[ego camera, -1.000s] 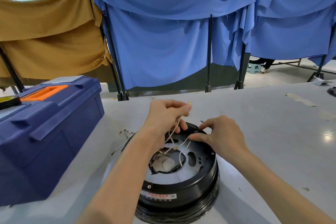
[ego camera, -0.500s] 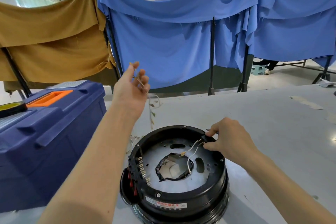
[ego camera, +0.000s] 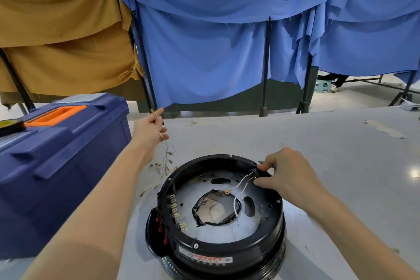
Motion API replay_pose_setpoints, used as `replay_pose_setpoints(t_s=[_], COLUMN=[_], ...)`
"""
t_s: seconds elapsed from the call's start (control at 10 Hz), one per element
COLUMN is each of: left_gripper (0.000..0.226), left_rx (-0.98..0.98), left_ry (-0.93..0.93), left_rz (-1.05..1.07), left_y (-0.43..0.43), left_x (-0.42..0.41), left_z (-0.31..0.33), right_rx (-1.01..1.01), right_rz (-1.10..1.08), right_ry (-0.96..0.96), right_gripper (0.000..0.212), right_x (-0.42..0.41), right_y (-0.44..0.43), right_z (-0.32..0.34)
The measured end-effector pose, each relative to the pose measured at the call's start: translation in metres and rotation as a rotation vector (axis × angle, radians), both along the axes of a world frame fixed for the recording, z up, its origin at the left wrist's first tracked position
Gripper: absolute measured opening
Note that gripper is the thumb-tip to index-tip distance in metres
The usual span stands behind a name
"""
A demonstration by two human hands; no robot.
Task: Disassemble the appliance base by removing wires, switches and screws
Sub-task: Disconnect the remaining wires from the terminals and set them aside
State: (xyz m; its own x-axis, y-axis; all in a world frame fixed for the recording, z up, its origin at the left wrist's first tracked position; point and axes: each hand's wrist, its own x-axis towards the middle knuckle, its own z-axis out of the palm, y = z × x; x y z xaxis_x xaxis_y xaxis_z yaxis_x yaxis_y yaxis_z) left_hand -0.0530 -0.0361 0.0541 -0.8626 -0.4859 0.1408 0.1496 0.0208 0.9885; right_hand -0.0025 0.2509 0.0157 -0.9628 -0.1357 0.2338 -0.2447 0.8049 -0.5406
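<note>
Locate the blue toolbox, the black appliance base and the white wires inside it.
blue toolbox (ego camera: 45, 200): head view, its front wall.
appliance base (ego camera: 227, 249): head view, black outer wall near the label.
white wires (ego camera: 234, 202): head view, bend of the longer wire.

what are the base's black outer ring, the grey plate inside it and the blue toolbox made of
Outer ring: likely moulded plastic, black, semi-gloss with soft highlights; painted metal is possible.
Inner plate: looks like stamped sheet metal, dull grey, with punched slots and holes.
Toolbox: moulded plastic, matte dark blue, with an orange handle.

Red-striped label (ego camera: 205, 258) on appliance base (ego camera: 227, 248) (print illegible)
</note>
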Motion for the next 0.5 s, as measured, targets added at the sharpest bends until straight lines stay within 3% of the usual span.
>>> replay_pose_setpoints(t_s=[0.2, 0.4, 0.5], left_gripper=[0.044, 0.078, 0.081], left_rx=[-0.072, -0.042, -0.08], left_ry=[-0.075, -0.177, -0.174], left_rz=[0.098, 0.081, 0.094], left_y=[-0.011, -0.014, -0.02], left_x=[-0.015, -0.023, -0.024], left_z=[-0.015, -0.023, -0.028], right_rx=[-0.027, -0.061, -0.065], right_rz=[0.008, -0.003, -0.013], right_ry=[0.002, -0.018, -0.024], right_gripper=[0.021, 0.022, 0.022], right_x=[0.0, -0.001, -0.001], right_y=[0.0, 0.0, -0.001], right_z=[0.0, -0.002, -0.003])
